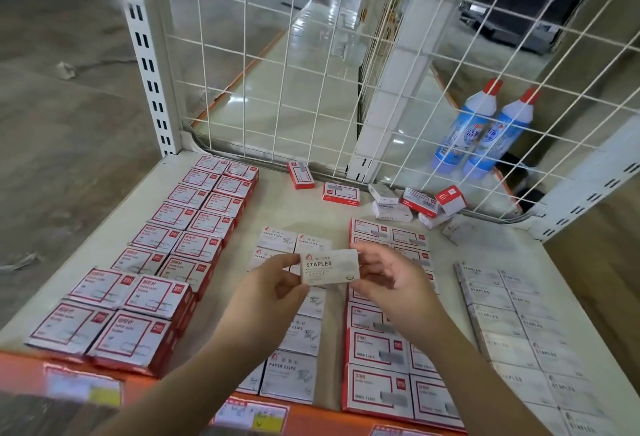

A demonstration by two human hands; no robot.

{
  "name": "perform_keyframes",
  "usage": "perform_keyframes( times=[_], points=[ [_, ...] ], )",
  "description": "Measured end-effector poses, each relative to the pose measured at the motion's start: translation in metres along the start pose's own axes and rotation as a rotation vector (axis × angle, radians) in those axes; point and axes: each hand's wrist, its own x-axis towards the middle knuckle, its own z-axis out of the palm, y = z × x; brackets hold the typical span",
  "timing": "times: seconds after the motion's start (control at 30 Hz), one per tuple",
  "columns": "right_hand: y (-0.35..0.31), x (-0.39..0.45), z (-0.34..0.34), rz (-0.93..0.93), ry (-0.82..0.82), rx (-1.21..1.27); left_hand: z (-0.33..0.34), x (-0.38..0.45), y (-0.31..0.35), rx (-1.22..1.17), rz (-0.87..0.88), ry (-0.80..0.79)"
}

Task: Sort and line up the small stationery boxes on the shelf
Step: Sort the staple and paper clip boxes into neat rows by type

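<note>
A small white box marked STAPLES point(329, 266) is held above the middle of the white shelf point(277, 200). My left hand point(273, 286) pinches its left end and my right hand point(391, 279) pinches its right end. Beneath lie lined-up rows: red-framed paper clip boxes point(173, 248) on the left, white PAPER CLIPS boxes point(298, 338) in the middle, red-framed staple boxes point(377, 352) right of centre, and white STAPLES boxes point(512, 324) at the far right. My arms hide parts of the two middle rows.
Loose boxes point(415, 205) lie jumbled at the back right, with two single red boxes point(300, 175) point(341, 193) near the wire grid back point(311, 72). Two blue cleaner bottles point(481, 130) stand behind the grid. An orange price rail point(104, 380) runs along the front edge.
</note>
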Motion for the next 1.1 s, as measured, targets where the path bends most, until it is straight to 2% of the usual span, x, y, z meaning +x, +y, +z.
perform_keyframes(
  times=[0.5, 0.77, 1.1],
  points=[
    [-0.005, -0.008, -0.001, -0.025, 0.013, -0.121, -0.009, 0.002, -0.010, 0.202, 0.092, -0.038],
    [-0.003, -0.016, -0.009, 0.062, 0.066, -0.231, -0.020, 0.006, -0.005, 0.539, 0.223, -0.075],
    [0.007, -0.040, -0.049, 0.226, 0.193, -0.245, 0.001, -0.002, 0.023, 0.705, 0.293, -0.210]
  ],
)
